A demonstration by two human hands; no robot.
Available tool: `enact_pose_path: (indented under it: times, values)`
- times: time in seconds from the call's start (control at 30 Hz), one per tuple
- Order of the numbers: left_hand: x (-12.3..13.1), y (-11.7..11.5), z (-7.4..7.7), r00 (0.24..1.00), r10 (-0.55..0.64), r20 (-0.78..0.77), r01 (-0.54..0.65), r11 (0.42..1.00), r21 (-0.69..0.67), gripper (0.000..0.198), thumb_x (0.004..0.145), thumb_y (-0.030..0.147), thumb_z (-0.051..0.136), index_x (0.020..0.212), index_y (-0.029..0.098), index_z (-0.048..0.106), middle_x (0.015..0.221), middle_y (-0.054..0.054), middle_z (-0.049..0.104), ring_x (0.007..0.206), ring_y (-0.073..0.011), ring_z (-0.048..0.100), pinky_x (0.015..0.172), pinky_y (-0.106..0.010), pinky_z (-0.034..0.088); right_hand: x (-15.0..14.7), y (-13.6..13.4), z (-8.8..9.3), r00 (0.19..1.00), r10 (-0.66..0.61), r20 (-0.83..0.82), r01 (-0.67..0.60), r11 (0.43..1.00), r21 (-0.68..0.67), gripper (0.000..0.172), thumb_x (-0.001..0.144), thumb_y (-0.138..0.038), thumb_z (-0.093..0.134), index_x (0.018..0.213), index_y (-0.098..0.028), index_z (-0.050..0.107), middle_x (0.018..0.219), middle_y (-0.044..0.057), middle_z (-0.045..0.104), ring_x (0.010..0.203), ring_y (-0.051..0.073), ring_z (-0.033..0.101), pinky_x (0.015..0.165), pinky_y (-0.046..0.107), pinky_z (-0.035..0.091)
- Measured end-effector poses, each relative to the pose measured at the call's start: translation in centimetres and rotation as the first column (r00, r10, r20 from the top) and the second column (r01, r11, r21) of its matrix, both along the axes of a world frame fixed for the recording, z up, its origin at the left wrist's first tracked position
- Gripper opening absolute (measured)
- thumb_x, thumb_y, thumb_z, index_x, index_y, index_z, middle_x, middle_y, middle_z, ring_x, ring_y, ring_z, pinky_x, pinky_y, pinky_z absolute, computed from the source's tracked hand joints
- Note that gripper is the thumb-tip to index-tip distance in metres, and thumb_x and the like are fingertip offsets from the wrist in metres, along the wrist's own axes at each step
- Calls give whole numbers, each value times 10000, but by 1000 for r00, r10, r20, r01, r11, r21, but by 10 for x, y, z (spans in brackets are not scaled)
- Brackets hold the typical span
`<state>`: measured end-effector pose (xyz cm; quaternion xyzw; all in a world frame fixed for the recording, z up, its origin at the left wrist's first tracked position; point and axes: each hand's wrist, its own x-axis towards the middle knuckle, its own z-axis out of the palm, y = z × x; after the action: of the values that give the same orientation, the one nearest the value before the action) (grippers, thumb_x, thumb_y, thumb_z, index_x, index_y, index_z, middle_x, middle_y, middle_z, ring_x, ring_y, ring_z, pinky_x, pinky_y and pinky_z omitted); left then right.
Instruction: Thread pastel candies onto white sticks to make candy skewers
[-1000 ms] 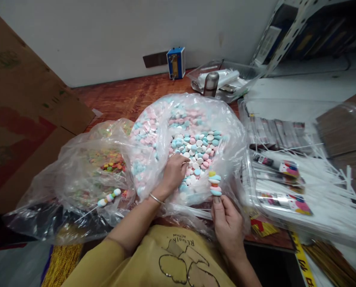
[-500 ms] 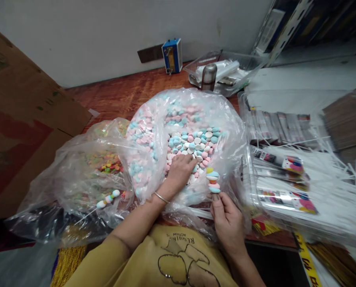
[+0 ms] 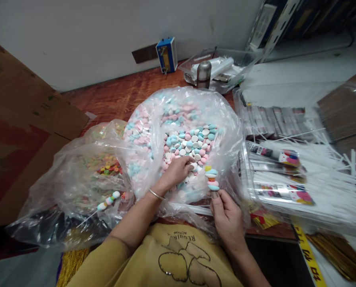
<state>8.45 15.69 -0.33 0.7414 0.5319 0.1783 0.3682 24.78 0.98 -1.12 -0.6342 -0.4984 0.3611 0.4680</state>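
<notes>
My right hand (image 3: 227, 211) pinches the lower end of a candy skewer (image 3: 212, 179), held upright. Blue, pink and white candies are stacked on it, with an orange band between them and a yellow piece at the top. My left hand (image 3: 178, 171), a bangle on its wrist, is among the pastel candies (image 3: 192, 141) in a large clear plastic bag (image 3: 230, 115). Its fingers are curled together at the candies, and what they hold, if anything, is hidden. Another candy skewer (image 3: 108, 200) lies on a second plastic bag (image 3: 73, 167) to the left.
Small orange and green candies (image 3: 109, 169) show in the left bag. At right, a clear tray (image 3: 249, 199) holds white sticks (image 3: 330, 179) and printed wrappers (image 3: 288, 193). Behind stand a metal flask (image 3: 203, 75), a blue box (image 3: 166, 56) and a clear bin (image 3: 240, 75). A cardboard box (image 3: 25, 131) borders the left.
My left hand has shifted slightly among the pastel candies, and its fingers have drawn closer together. My right hand still holds the candy skewer in nearly the same place. The view has shifted a little.
</notes>
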Motion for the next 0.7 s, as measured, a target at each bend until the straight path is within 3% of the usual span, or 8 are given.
enact_pose_path:
  times: [0.1,0.27,0.4,0.53,0.63,0.7]
  values:
    - [3,6,-3,999,-36,-28,34,998,-52,277,862,162,597,1078,200,767,777,-24,746,783,-210,677,726,-285,478,1,1,0,1000,-7,-4,7,1000,-2,391,1021,-484,461,734,-227,530,571,-57,457,512,124,428,517,232,365]
    - [5,8,-6,990,-63,-123,61,998,-23,179,803,166,659,922,210,785,850,-35,770,794,-217,673,722,-295,455,3,2,-1,1000,-4,-4,4,1000,-2,371,1018,-465,471,747,-222,545,580,-55,463,525,125,433,525,231,368]
    - [7,0,-6,977,-106,-186,123,989,83,85,791,135,668,824,182,731,845,-56,722,802,-211,639,715,-300,434,4,2,-3,1000,-7,-13,7,1000,1,369,1017,-458,477,740,-224,544,584,-53,475,520,124,432,511,228,361]
    - [9,-19,-6,969,-158,-187,198,956,216,125,822,109,621,908,187,669,1006,-70,687,887,-203,618,735,-297,441,6,1,-6,1000,-14,-14,14,1000,6,355,1013,-452,485,748,-224,552,586,-52,493,516,124,435,505,225,361]
    - [9,-30,-6,996,-73,-55,84,973,214,96,831,137,635,908,194,629,906,-38,663,850,-183,610,748,-294,458,6,0,-7,1000,-14,-7,14,1000,13,353,1015,-447,487,755,-222,563,588,-52,490,524,125,445,511,224,364]
    - [6,-34,-5,981,63,182,-82,992,100,149,827,202,677,968,195,629,891,-24,657,801,-158,619,719,-276,478,6,-1,-7,1000,-11,-15,11,1000,22,366,1018,-444,490,731,-223,545,591,-51,483,529,123,449,513,224,364]
